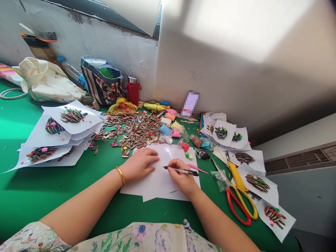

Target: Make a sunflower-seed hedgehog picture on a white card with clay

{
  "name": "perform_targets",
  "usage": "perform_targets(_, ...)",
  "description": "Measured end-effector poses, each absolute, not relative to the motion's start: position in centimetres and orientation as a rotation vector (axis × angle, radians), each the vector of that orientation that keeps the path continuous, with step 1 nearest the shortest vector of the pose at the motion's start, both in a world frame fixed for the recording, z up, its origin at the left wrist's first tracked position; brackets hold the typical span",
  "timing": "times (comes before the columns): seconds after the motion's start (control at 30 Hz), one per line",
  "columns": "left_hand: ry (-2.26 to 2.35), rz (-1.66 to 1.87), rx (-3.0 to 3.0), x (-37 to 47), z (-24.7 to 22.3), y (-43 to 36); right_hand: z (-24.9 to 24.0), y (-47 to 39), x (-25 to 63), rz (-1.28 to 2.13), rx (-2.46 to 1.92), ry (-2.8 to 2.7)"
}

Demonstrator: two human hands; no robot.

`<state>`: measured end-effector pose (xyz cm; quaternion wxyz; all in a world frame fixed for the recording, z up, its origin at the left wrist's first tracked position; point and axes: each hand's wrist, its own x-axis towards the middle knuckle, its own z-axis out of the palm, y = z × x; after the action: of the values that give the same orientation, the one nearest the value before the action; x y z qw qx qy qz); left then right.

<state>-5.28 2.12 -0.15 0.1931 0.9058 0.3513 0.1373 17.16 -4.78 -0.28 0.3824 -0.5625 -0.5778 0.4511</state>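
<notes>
1. It was a craft workspace, whether at home or in a workshop being unclear.
2. From the white paper (pixel 157 178) on the green tabletop (pixel 23 196), striped sunflower seeds (pixel 139 129) lay at 11 o'clock, seed-collage sheets (pixel 70 115) at 10, scissors (pixel 232 185) at 4.

Along the wall (pixel 118 52), a cream canvas bag (pixel 49 82) slumps beside a clear plastic bottle (pixel 72 71) with a blue cap, and a striped tote bag (pixel 101 84) stands next to a red thermos (pixel 133 92) with a silver lid. A round ring (pixel 13 97) lies at far left; faint handwriting marks the pale panel (pixel 223 80).
</notes>
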Motion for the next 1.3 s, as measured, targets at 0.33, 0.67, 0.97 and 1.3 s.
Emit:
perform_targets(0.33,0.994,0.403,2.548,-5.2,-0.8,2.5,-0.5,-5.3,16.0,1.066,-1.501,-1.649)
perform_targets(0.67,0.977,0.388,2.667,-5.3,-1.6,2.4,-0.4,-5.3,15.8,0.925,-1.506,-1.731)
perform_targets(0.97,1.024,0.387,2.654,-5.2,-1.9,2.2,-0.5,-6.2,15.9,0.979,-1.486,-1.707)
perform_targets(1.3,1.036,0.384,2.655,-5.2,-1.9,2.2,-0.6,-6.4,15.3,0.927,-1.513,-1.781)
